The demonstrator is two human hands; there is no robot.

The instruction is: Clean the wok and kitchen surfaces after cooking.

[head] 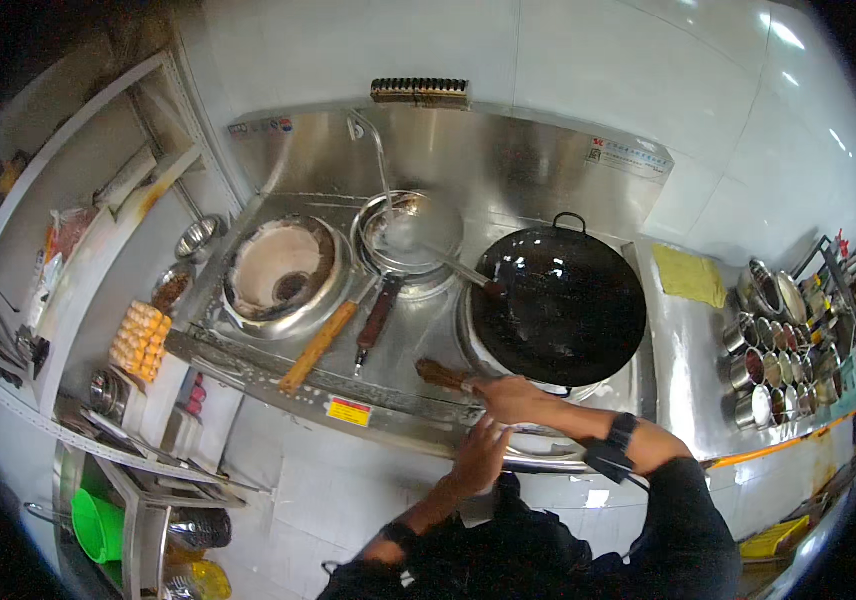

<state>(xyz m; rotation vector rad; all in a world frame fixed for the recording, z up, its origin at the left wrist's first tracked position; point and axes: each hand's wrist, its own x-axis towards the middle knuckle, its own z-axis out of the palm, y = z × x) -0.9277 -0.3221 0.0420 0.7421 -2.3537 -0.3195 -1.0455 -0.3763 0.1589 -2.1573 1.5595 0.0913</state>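
My right hand (512,399) grips a brown-bristled brush (443,373) low over the steel stove, just left of the large black wok (563,307). Below it, at the stove's front edge, is my left hand (480,454), fingers stretched and no held object visible; whether it touches the edge is unclear. The wok sits tilted on the right burner and looks wet inside. Behind my hands, a long metal utensil handle (465,270) reaches from a steaming pot (407,232) to the wok's left rim. A dark wooden handle (379,319) and a lighter wooden handle (319,345) lie left of the brush.
An empty round burner (281,274) is at left, beside a shelf rack (97,255) and egg trays (141,341). A faucet (379,150) hangs over the pot. On the right counter are a yellow cloth (689,276) and several seasoning containers (753,409).
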